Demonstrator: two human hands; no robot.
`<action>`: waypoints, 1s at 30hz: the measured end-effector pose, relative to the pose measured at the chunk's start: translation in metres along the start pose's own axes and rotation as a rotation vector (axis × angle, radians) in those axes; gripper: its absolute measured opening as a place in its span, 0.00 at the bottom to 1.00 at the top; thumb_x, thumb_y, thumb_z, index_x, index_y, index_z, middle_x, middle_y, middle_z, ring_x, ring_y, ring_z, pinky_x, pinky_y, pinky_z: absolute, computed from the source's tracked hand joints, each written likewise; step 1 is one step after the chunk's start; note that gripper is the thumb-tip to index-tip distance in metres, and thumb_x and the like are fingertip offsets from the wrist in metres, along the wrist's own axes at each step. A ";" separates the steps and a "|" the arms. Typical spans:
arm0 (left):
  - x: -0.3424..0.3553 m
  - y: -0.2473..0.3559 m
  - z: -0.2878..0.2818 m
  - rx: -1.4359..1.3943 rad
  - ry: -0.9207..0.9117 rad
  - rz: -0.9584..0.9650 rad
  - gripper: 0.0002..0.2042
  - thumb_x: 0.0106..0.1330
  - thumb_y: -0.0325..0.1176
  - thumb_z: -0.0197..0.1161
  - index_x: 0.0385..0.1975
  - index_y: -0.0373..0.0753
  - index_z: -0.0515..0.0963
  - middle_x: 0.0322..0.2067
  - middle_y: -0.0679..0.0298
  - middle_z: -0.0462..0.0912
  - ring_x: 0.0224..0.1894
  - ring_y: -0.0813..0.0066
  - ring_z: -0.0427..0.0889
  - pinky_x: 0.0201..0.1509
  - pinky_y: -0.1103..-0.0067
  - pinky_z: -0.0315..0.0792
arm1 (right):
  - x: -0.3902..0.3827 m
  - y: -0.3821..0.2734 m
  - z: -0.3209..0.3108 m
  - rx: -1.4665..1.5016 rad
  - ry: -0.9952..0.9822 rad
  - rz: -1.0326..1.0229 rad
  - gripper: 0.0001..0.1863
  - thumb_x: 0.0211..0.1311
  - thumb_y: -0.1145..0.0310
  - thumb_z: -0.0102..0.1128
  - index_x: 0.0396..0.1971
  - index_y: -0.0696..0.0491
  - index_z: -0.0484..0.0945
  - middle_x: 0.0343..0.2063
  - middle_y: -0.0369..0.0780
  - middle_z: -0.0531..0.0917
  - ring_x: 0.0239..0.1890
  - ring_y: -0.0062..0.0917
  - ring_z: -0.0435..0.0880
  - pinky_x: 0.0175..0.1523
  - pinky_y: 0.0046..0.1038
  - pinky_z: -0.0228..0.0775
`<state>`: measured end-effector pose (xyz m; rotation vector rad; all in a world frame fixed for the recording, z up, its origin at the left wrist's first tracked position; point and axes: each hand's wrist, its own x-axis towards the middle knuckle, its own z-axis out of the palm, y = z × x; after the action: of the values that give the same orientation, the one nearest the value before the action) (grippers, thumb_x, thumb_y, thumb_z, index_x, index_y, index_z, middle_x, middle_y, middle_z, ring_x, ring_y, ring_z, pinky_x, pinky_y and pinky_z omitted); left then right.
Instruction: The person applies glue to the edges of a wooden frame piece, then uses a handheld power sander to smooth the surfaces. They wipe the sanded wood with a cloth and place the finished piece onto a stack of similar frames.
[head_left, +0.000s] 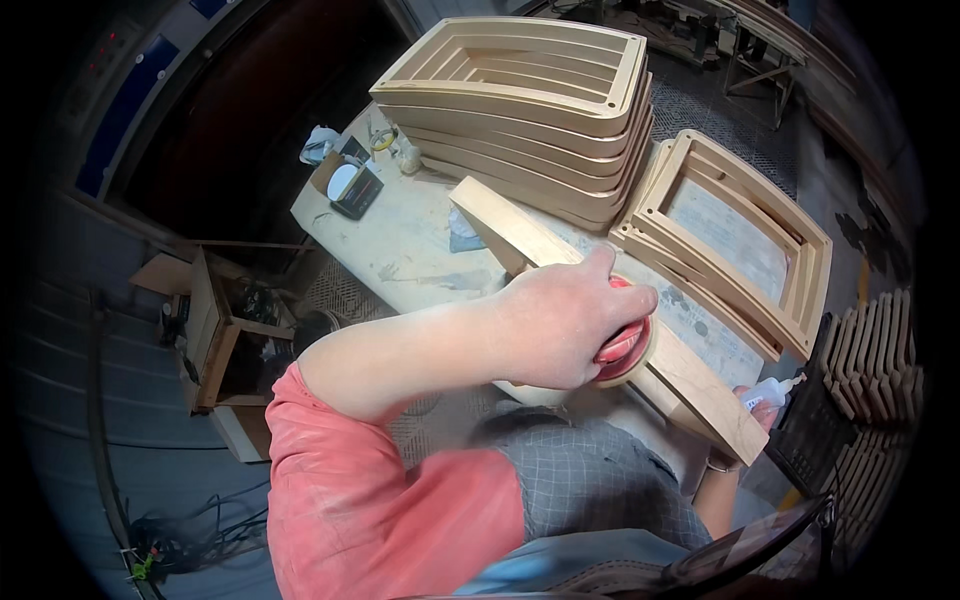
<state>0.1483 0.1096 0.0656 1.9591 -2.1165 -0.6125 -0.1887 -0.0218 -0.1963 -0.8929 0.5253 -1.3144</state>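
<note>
My left hand comes across from the lower left in a red sleeve, dusted pale. Its fingers are wrapped around a round red sander with a tan rim, pressed against the edge of a pale wooden frame. The frame slants from the table's middle to the lower right, in front of my body. Beyond its near end my right hand shows only in part, closed around a translucent squeeze bottle with a pointed tip. The frame hides most of that hand.
A tall stack of wooden frames stands at the table's far side. More frames lie to its right. A small box with white discs sits on the dusty table. Curved wooden parts are piled at right.
</note>
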 end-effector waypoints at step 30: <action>0.052 0.139 0.078 -0.124 0.038 0.520 0.16 0.55 0.29 0.63 0.44 0.40 0.72 0.38 0.41 0.70 0.31 0.50 0.80 0.32 0.66 0.78 | 0.002 -0.045 0.102 0.284 0.514 0.575 0.21 0.68 0.60 0.60 0.53 0.55 0.67 0.39 0.42 0.81 0.38 0.30 0.82 0.41 0.28 0.77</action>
<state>-0.0154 0.0775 0.0475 1.2645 -2.3606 -0.5758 -0.1364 0.0027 -0.1014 -0.1291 0.8911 -1.0363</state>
